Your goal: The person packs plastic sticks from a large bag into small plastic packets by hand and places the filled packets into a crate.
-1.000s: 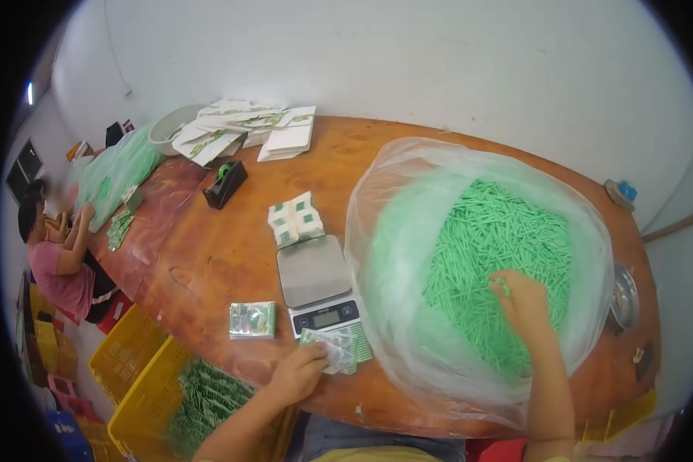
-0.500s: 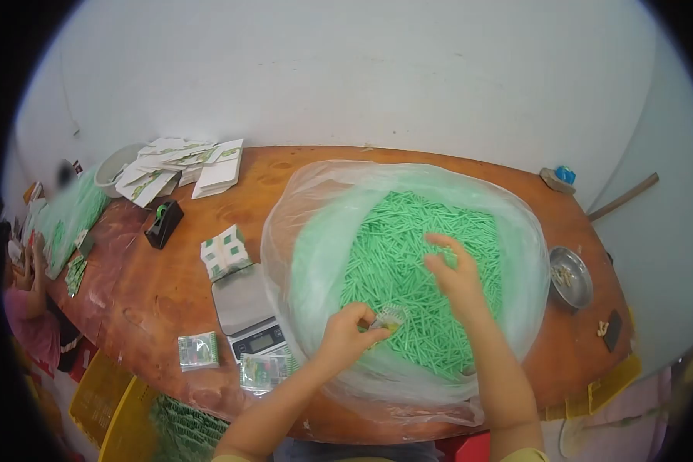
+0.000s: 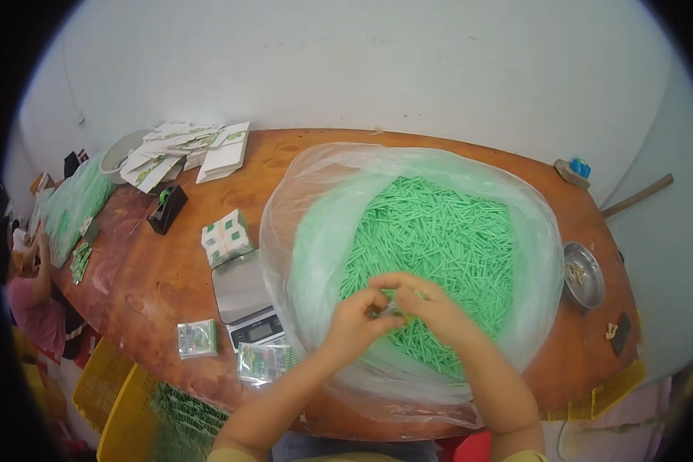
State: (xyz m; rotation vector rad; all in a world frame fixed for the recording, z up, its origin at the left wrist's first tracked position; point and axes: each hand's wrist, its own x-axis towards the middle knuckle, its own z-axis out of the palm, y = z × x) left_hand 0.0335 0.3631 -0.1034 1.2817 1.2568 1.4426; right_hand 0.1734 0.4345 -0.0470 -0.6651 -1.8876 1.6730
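Dial centred on the large clear plastic bag [image 3: 312, 266], 12 toward the wall: bag sits open-mouthed on the wooden surface [image 3: 150, 296], filled with short green sticks [image 3: 450, 223]. Left hand [image 3: 352, 329] over the bag's 8 o'clock part, its grip pinched, thumb and fingers together on a small clear packet [image 3: 393, 309]. Packet lies between the two hands, above the sticks, partly hidden by fingers; contents too small to make out. Right hand [image 3: 436, 312] toward 6 o'clock, meeting the left at the packet; its fingers curl over the top, and whether that grip holds anything cannot be told. Beyond the bag's edge at 9 o'clock, a digital scale [image 3: 239, 289], display facing the worker; a white bundle with green squares [image 3: 227, 237] at the far edge of its pan. At 8 o'clock, a flat clear-wrapped pack [image 3: 263, 362] by the scale's near end, a second wrapped pack [image 3: 198, 339] apart from it, yellow crates [image 3: 123, 404] farther out and lower. At 10 o'clock, a black tape dispenser [image 3: 167, 209], and farther off a heap of white printed cards [image 3: 208, 150]. At 3 o'clock, a metal bowl [image 3: 584, 276] holding pale pieces, just beside the bag. Far out at 9 o'clock, a co-worker in pink [image 3: 37, 316].
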